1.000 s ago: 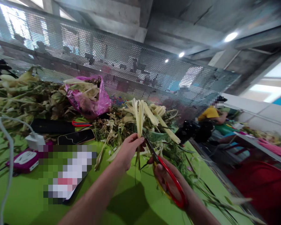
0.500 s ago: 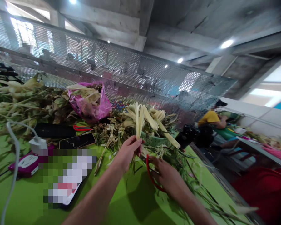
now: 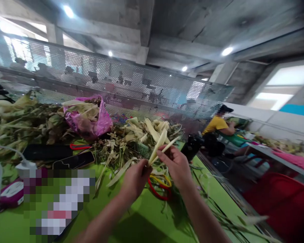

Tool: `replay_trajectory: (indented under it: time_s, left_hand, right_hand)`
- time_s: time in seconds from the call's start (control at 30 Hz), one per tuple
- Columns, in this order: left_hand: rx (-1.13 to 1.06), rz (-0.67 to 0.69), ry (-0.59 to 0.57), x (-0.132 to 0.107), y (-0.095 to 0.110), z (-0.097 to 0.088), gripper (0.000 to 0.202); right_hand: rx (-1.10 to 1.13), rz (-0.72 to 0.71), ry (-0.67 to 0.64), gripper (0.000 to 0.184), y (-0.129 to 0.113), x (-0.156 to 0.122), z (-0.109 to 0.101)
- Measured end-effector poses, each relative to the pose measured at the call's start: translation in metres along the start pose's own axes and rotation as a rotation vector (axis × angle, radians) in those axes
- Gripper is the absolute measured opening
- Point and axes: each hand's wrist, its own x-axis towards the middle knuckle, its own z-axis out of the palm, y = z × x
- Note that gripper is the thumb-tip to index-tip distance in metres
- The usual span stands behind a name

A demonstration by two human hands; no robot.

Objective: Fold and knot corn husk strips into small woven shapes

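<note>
My left hand grips the base of a small bunch of pale yellow-white flower buds above the green table. My right hand pinches the upper part of the same buds from the right. Red-handled scissors lie on the table just below and between both hands, with nothing holding them. A heap of cut stems and buds lies directly behind the hands.
A pink plastic bag of plant scraps sits behind, with more stalks at far left. Two phones, a purple power bank and a white charger lie left. A perforated metal screen backs the table. A seated person in yellow works at right.
My right hand put the red scissors down on the table and rose to take hold of the buds. My left hand tilted the bunch to the right. The view shifted slightly.
</note>
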Motion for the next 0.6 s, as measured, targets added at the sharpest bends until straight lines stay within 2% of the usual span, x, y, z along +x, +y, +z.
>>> replay_trajectory:
  time_s: [0.13, 0.27, 0.37, 0.5, 0.6]
  left_hand:
    - [-0.158, -0.041, -0.122, -0.004, 0.007, 0.002, 0.020]
    - [-0.447, -0.217, -0.262, -0.004, 0.008, 0.008, 0.024]
    - [-0.603, -0.279, -0.195, -0.004, 0.006, 0.010, 0.030]
    - [-0.797, -0.232, -0.040, -0.003, 0.005, 0.000, 0.030]
    - [-0.883, -0.292, -0.038, -0.002, 0.006, -0.006, 0.029]
  right_hand:
    - [0.100, 0.036, 0.031, 0.024, 0.019, -0.007, -0.008]
    - [0.218, 0.072, 0.076, 0.022, 0.023, -0.014, -0.016]
    - [0.199, 0.046, 0.057, 0.019, 0.017, -0.022, -0.013]
    - [0.046, -0.062, -0.152, 0.014, 0.006, -0.037, -0.004]
    - [-0.111, -0.177, -0.433, 0.014, -0.002, -0.042, -0.005]
